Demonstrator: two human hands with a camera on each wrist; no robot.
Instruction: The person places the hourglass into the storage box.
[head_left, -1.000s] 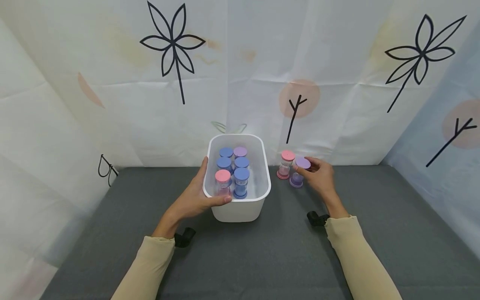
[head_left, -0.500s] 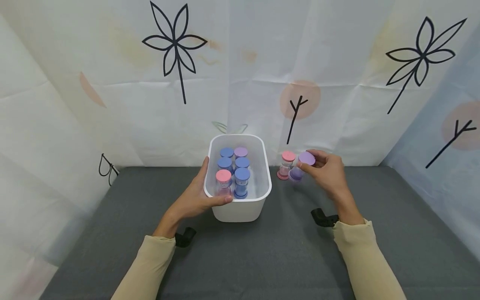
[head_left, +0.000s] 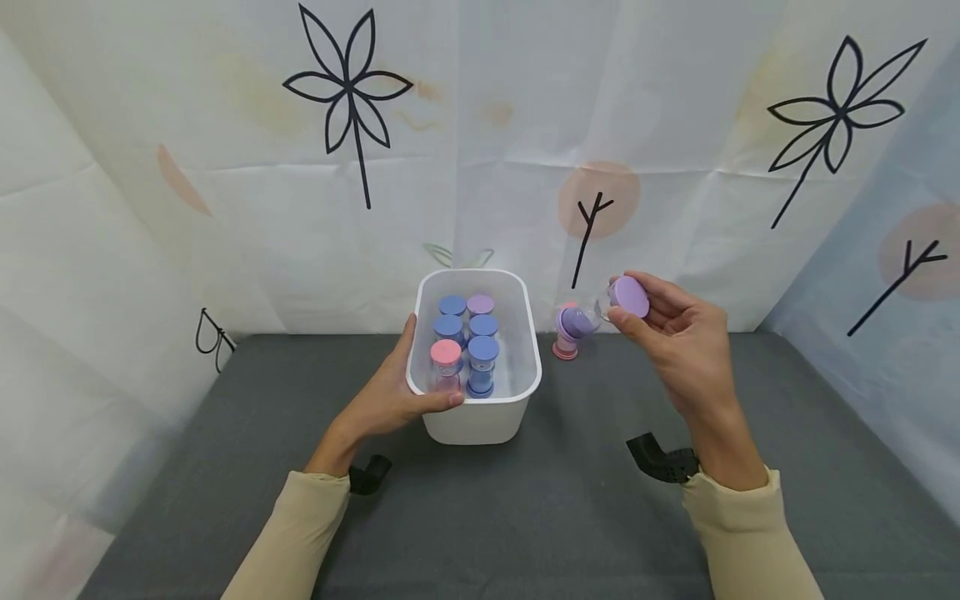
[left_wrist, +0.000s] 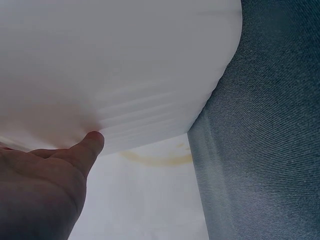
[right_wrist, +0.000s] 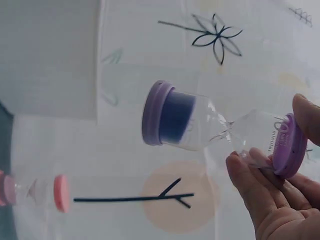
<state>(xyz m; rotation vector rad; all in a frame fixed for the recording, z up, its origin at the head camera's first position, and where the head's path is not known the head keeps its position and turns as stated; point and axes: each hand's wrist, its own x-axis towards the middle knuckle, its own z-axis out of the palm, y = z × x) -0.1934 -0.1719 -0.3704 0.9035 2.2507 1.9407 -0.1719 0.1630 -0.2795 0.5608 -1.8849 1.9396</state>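
My right hand point(head_left: 678, 333) holds a purple-capped sand timer point(head_left: 603, 307) by one end cap, lifted off the table and tipped on its side; the right wrist view shows the same purple timer point(right_wrist: 220, 127) with fingertips point(right_wrist: 250, 165) on its cap. Just behind it, a pink-capped timer point(head_left: 564, 342) stands on the grey table. My left hand point(head_left: 390, 392) grips the near left rim of a white bin point(head_left: 480, 417), thumb point(left_wrist: 87, 150) against its wall point(left_wrist: 115, 65). Inside the bin stand several timers point(head_left: 467, 342) with blue, pink and purple caps.
A grey cloth covers the table point(head_left: 525, 517). White printed sheets point(head_left: 225, 167) close it in at the back and both sides. The bin's right half holds no timers.
My right hand has lifted the purple timer from beside the pink one and tipped it sideways, moving up and right. The left hand and bin have not moved.
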